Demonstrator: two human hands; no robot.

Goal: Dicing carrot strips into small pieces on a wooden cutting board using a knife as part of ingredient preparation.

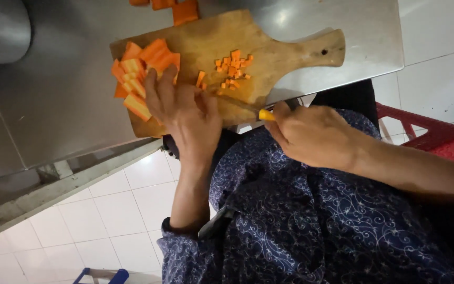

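Note:
A wooden cutting board point(222, 42) with a handle lies on a steel counter point(59, 89). At its left end sits a pile of orange carrot sticks point(137, 68); my left hand point(185, 113) rests flat on the board with its fingers touching that pile. A small heap of diced carrot point(233, 68) lies mid-board. My right hand point(313, 134) grips a knife point(248, 109) with a yellow handle, its blade lying low across the board's near edge, just below the dice.
More carrot chunks point(177, 8) lie on the counter beyond the board. A red plastic crate point(437, 137) stands at the right on the white tiled floor point(106, 210). My lap in blue patterned cloth fills the lower right.

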